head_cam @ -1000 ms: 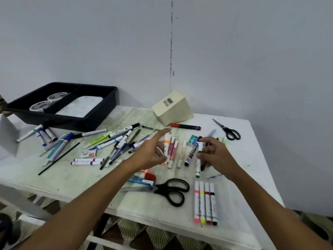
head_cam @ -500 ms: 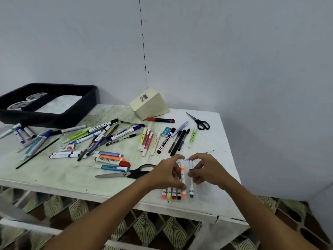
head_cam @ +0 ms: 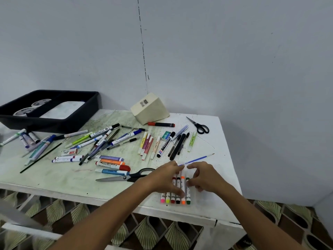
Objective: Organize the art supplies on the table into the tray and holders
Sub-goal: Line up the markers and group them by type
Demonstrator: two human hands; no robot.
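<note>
White table (head_cam: 54,179), lower centre of frame; front edge runs along the bottom third, right edge falls off past the small scissors.

1. Row of highlighters (head_cam: 175,199), lower centre-right, just inside the front edge: six laid side by side, caps pink, yellow, red, black, orange, green toward the viewer. Bare tabletop lies to their right, out to the table's right edge.
2. Left hand (head_cam: 163,178), over the row's left part; fingers curled down onto the markers, thumb low near the orange one. Whether they pinch one or only press cannot be told.
3. Right hand (head_cam: 205,177), at the row's right side; fingers bent, tips touching the green-capped marker.
4. Thin blue brush (head_cam: 198,159), just above both hands, slanting up to the right.
5. Large black scissors (head_cam: 126,176), left of the left hand, blades pointing left.
6. Loose pile of markers and pens (head_cam: 100,139), centre-left, crowding the middle.
7. Black tray (head_cam: 77,116), upper left, at the back edge beside the wall; tape rolls (head_cam: 32,107) in its left compartment.
8. Cream holder block (head_cam: 150,109), back centre.
9. Small scissors (head_cam: 199,125), back right.
</note>
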